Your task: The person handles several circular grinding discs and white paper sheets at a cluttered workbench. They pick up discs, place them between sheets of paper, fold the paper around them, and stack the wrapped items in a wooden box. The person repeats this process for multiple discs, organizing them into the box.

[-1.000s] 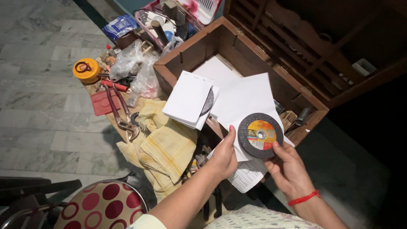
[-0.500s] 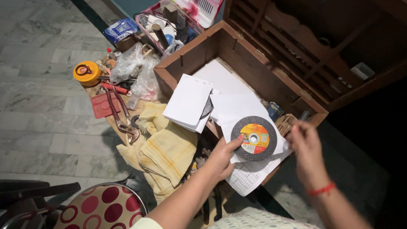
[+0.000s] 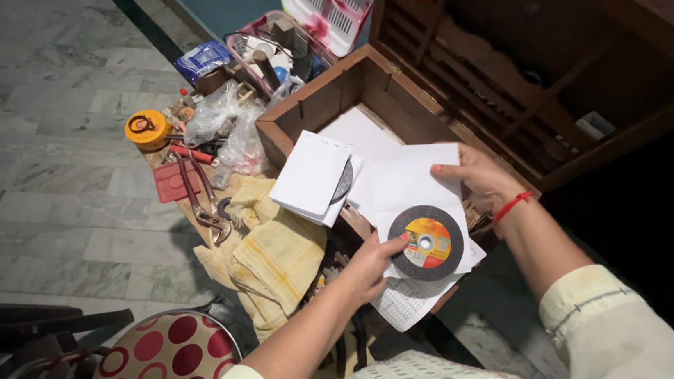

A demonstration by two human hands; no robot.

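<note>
- Leftmost, pliers (image 3: 204, 196) lie beside our folded yellow cloth (image 3: 273, 257)
- our left hand (image 3: 369, 265) grips the grey cutting disc (image 3: 425, 242) over white paper (image 3: 415, 186)
- our right hand (image 3: 480, 180) pinches that paper above the wooden box (image 3: 305, 114)

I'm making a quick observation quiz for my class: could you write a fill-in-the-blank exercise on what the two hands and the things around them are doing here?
1. The left hand holds a round grey ____ with an orange and yellow label.
2. The right hand grips the edge of a white sheet of ____.
3. The wooden box has its lid standing ____.
4. The yellow cloth lies on the floor beside a chair seat patterned with red ____.

Missing words: disc; paper; open; dots
</note>
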